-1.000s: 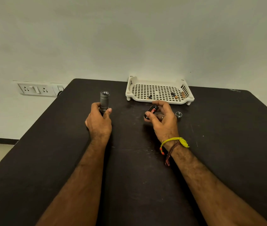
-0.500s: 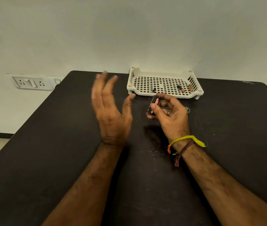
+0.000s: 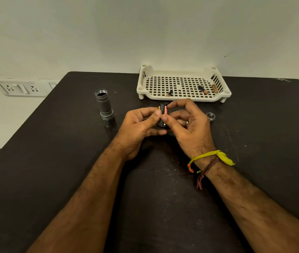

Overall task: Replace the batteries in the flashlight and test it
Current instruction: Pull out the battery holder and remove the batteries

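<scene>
A grey flashlight body (image 3: 104, 107) stands upright on the black table (image 3: 53, 161), open threaded end up, left of my hands. Both hands meet over the table's middle around a black battery holder (image 3: 163, 115) with red-labelled batteries in it. My right hand (image 3: 185, 125) grips the holder with thumb and fingers. My left hand (image 3: 141, 125) pinches its left side with the thumb on top. The flashlight's round cap (image 3: 210, 116) lies on the table just right of my right hand.
A white perforated tray (image 3: 181, 96) sits at the table's far edge holding three loose batteries (image 3: 203, 90). A wall socket panel (image 3: 22, 88) is mounted at the left, beyond the table edge. A pale wall stands behind.
My left hand let go of the flashlight body, which now stands alone, swung up open, then came across to join the right hand on the battery holder.
</scene>
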